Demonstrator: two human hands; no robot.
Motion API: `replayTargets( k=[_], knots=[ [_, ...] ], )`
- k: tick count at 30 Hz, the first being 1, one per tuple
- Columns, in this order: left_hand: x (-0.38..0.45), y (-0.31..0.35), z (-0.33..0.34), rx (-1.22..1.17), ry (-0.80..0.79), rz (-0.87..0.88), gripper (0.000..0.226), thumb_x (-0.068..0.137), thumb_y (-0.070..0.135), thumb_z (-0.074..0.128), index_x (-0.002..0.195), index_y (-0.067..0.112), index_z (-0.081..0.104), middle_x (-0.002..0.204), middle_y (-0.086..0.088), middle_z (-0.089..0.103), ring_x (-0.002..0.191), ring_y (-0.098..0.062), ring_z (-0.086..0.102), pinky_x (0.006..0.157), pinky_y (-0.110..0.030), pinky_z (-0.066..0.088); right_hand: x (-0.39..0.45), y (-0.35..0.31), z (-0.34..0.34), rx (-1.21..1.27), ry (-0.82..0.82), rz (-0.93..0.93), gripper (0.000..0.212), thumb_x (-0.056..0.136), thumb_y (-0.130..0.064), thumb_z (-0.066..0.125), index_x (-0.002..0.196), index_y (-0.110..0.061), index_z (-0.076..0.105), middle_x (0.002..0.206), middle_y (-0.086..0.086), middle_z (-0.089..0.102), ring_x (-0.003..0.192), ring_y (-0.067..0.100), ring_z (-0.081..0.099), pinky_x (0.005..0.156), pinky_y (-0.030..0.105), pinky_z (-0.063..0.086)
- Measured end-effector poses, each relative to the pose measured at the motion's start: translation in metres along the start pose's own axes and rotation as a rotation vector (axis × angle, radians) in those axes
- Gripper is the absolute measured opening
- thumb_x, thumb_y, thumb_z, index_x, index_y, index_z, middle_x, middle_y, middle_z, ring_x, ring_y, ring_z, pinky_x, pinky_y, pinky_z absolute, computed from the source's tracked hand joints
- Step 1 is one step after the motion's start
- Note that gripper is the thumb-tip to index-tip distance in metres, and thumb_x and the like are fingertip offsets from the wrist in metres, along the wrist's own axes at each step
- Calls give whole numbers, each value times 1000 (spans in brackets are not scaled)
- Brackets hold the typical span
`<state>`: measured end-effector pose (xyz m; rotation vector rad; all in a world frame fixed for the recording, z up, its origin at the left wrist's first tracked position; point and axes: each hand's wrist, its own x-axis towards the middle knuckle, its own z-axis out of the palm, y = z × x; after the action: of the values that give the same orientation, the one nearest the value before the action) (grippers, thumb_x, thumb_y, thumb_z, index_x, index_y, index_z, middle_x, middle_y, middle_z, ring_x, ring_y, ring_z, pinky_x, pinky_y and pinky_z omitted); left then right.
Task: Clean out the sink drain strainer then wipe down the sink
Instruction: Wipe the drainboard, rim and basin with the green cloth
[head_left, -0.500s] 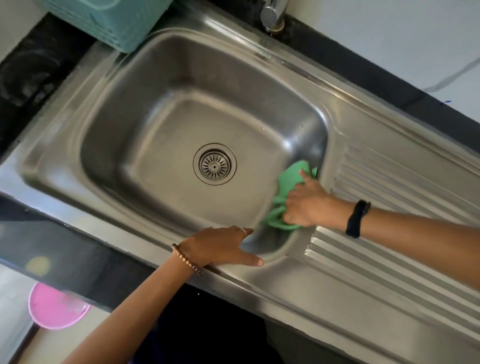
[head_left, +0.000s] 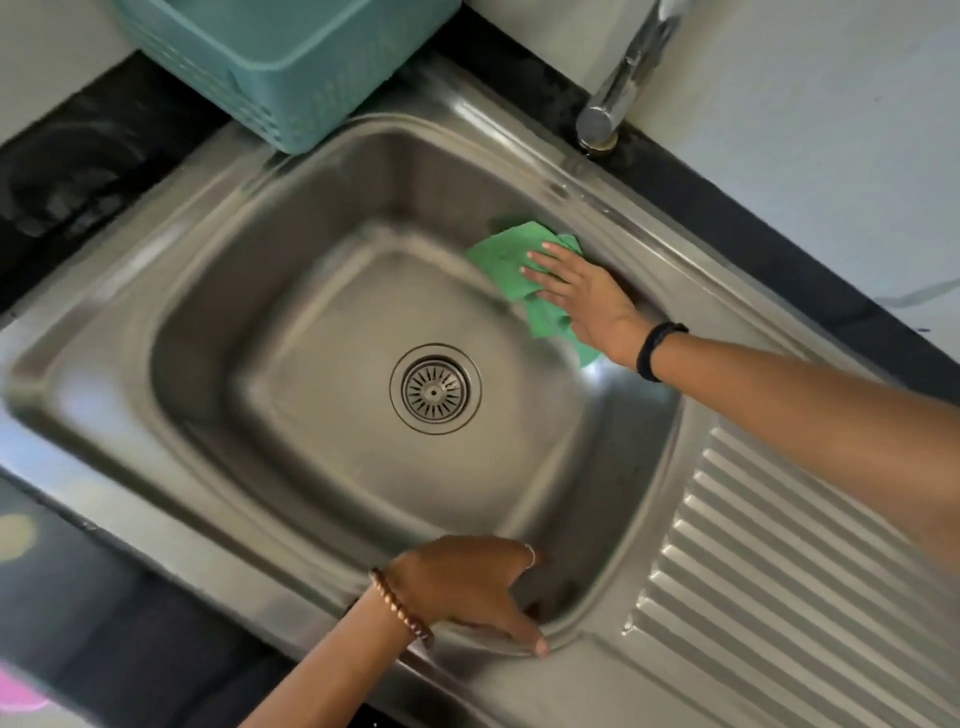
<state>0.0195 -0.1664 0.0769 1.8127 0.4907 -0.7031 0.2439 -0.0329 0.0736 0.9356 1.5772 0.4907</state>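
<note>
My left hand (head_left: 467, 587) rests flat-fingered on the sink (head_left: 218, 525) front rim, bracing me. The strainer (head_left: 435, 388) sits seated mid-basin. My right hand (head_left: 582, 296), fingers straight, presses the green cloth (head_left: 506, 260) against the far wall, wiping.

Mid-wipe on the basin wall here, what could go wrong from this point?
1. The right hand presses the green cloth with flat fingers, not a grip; part of the cloth trails loose below the palm, so it may bunch or slide out on the steep wall.
2. The left hand braces on the smooth front rim of the sink; it might slip if the rim is wet.
3. The teal basket overhangs the back rim and could be knocked.
</note>
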Motion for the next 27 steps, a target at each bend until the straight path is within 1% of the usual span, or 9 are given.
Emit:
replayTargets(
  k=[1,4,6,8,11,16,22,25,27],
  knots=[
    [1,1,-3,15,60,23,73,82,48,59,142,18,29,146,-4,40,133,-23,38,109,-37,33,0,-3,3,-40,77,6,62,96,-54,15,148,-25,-3,158,4,-15,144,32,-17,112,51,-16],
    [3,-6,-13,99,368,28,65,89,39,50,145,24,20,148,-3,35,135,-21,36,110,-39,30,-21,-16,18,-65,-9,22,67,95,-56,16,148,-22,-4,156,9,-19,142,36,-20,111,54,-17],
    [2,-18,-25,251,579,-37,68,91,39,45,147,26,8,154,-2,23,140,-17,23,115,-38,22,-37,-18,30,-71,-74,11,66,95,-55,16,148,-22,-5,155,9,-21,141,37,-23,108,56,-20],
    [-2,-33,-38,325,705,-135,72,92,41,43,147,25,-1,157,-3,10,145,-18,8,118,-40,10,-45,-16,34,-90,-79,-13,64,95,-54,14,148,-23,-4,155,9,-22,141,35,-24,106,55,-22],
    [-18,-61,-57,415,816,-249,77,90,39,47,147,20,0,157,-12,3,145,-28,-1,117,-47,0,-41,-17,31,-117,-39,-6,62,96,-52,14,147,-24,-7,154,9,-26,140,34,-25,108,53,-21],
    [-52,-99,-98,502,924,-454,83,82,33,62,147,15,13,155,-22,4,143,-38,0,110,-62,-8,1,-11,14,-115,119,66,62,99,-43,22,146,-24,-14,153,8,-29,141,33,-23,108,52,-20],
    [-79,-118,-124,495,1049,-533,82,74,19,71,143,8,28,154,-24,8,144,-36,8,108,-58,-17,59,-4,-27,-160,291,175,65,99,-32,32,145,-31,-14,155,1,-25,144,26,-17,111,48,-13],
    [-90,-118,-120,417,1139,-516,81,72,14,74,141,8,34,154,-23,11,143,-39,8,109,-61,-9,50,-15,-16,-50,350,269,66,97,-32,33,142,-23,-15,150,2,-26,145,22,-9,111,46,-10],
    [-96,-118,-120,385,1157,-514,78,74,13,73,141,6,34,154,-23,11,143,-37,10,112,-61,0,36,-22,0,19,326,311,67,96,-33,31,141,-20,-17,147,7,-29,143,24,-13,112,47,-9]
  ],
)
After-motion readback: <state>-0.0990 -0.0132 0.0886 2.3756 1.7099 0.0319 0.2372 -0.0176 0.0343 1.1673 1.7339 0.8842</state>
